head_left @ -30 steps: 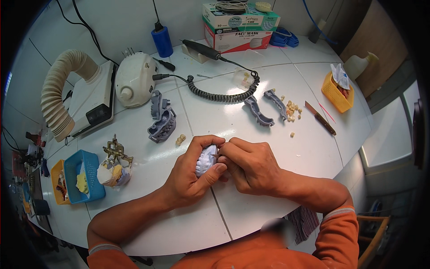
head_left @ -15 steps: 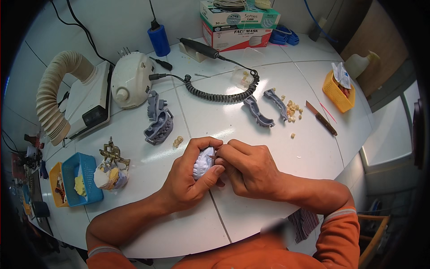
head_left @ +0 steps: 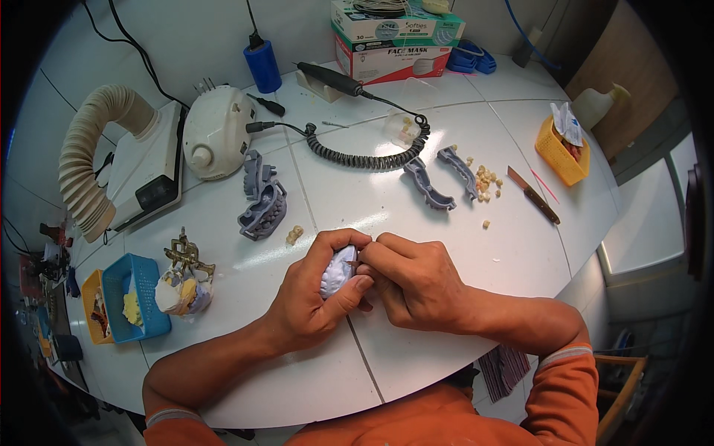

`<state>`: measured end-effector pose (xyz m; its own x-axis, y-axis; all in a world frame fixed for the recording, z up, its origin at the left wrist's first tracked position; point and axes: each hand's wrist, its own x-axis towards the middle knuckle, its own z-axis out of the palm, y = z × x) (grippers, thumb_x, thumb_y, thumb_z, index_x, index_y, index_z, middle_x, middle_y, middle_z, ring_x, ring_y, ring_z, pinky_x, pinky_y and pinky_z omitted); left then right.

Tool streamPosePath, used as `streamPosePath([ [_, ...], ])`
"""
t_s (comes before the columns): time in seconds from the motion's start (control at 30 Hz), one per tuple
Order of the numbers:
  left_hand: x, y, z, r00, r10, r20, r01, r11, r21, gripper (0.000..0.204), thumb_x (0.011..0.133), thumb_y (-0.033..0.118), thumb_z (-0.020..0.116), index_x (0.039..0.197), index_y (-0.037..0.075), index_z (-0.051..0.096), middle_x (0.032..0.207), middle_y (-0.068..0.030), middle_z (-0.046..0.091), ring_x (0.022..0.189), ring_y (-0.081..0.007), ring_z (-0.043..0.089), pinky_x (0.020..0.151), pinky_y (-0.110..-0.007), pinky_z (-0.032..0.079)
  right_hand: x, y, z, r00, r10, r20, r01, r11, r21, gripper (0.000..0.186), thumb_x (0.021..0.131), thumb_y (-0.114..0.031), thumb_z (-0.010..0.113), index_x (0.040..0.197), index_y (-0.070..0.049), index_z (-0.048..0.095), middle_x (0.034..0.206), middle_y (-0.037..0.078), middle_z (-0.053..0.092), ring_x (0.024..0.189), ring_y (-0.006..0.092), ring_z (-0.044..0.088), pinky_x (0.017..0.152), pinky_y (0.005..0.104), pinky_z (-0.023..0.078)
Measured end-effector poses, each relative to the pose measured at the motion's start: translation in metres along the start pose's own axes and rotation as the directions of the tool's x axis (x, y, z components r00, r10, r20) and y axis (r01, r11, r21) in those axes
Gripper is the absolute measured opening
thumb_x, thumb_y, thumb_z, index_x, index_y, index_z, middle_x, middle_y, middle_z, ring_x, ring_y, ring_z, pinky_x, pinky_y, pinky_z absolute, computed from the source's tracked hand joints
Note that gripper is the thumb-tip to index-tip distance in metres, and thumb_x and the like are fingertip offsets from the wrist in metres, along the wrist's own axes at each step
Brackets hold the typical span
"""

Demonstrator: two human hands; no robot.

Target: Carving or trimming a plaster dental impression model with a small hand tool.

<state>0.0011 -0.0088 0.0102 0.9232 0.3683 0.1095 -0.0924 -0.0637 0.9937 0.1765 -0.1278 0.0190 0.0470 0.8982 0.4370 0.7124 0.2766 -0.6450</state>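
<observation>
The left hand (head_left: 312,297) grips a pale lavender-white dental model (head_left: 337,273), bumpy with teeth, above the glossy white-tiled table (head_left: 312,379); at the model's three o'clock, the right hand (head_left: 416,286) pinches a thin, pointed, mostly hidden tool (head_left: 352,261). Ridged grey dental casts (head_left: 263,212) lie toward half past ten, small cream tooth-shaped pieces (head_left: 487,183) toward two. Both hands' pose nearly matches half a second earlier.

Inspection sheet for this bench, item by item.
Surface: white tiled tabletop.
Job's things: pale dental cast, held off to neither side, directly before the person.
Clutter: grey dental models, loose tooth-shaped pieces, brown-handled knife, blue basket.
Hands: left hand clasps the cast; right hand closed against it, its grip mostly hidden.
Cables: coiled black cord beyond the hands.
Surroundings: stacked boxes at the back.
</observation>
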Motion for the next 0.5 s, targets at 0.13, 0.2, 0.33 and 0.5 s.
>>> streamPosePath([
  [0.13,-0.0006,0.0036,-0.0034,0.996,-0.049,0.069,0.048,0.999,0.016,0.043,0.109,0.014,0.057,0.145,0.0,0.038,0.116,-0.0119,0.058,0.097,-0.016,0.067,0.083,-0.034,0.066,-0.0003,-0.0024,-0.0032,1.0,0.004,0.029,-0.003,1.0,-0.026,0.013,0.087,-0.005,0.071,0.099,-0.006,0.065,0.082,0.009,0.064,0.059,0.0284,0.065,0.051,0.0391,0.051],
  [0.2,-0.0008,0.0037,-0.003,0.997,-0.044,0.067,0.043,0.999,0.017,0.043,0.109,0.013,0.057,0.145,-0.001,0.038,0.115,-0.0116,0.058,0.096,-0.0158,0.067,0.083,-0.034,0.065,-0.0004,-0.0029,-0.0037,0.999,0.01,0.038,-0.008,0.999,-0.039,0.013,0.086,-0.005,0.071,0.098,-0.006,0.065,0.083,0.009,0.064,0.059,0.0284,0.065,0.05,0.0389,0.051],
  [0.33,-0.0011,0.0039,-0.0026,0.996,-0.045,0.072,0.043,0.999,0.019,0.043,0.109,0.013,0.057,0.145,-0.001,0.037,0.115,-0.0115,0.058,0.095,-0.0158,0.067,0.083,-0.034,0.065,-0.0016,-0.0022,-0.003,1.0,0.0,0.027,0.001,0.999,-0.032,0.013,0.086,-0.005,0.07,0.098,-0.007,0.065,0.082,0.009,0.063,0.059,0.0281,0.065,0.05,0.0387,0.051],
  [0.5,-0.002,0.0028,-0.0043,0.996,-0.055,0.075,0.055,0.998,0.01,0.045,0.109,0.013,0.058,0.146,0.0,0.036,0.115,-0.0112,0.058,0.096,-0.0159,0.067,0.084,-0.034,0.065,-0.0007,-0.0016,-0.0015,0.999,-0.001,0.05,0.004,0.999,-0.051,0.014,0.086,-0.004,0.07,0.099,-0.006,0.065,0.082,0.008,0.062,0.059,0.0274,0.065,0.049,0.0384,0.051],
])
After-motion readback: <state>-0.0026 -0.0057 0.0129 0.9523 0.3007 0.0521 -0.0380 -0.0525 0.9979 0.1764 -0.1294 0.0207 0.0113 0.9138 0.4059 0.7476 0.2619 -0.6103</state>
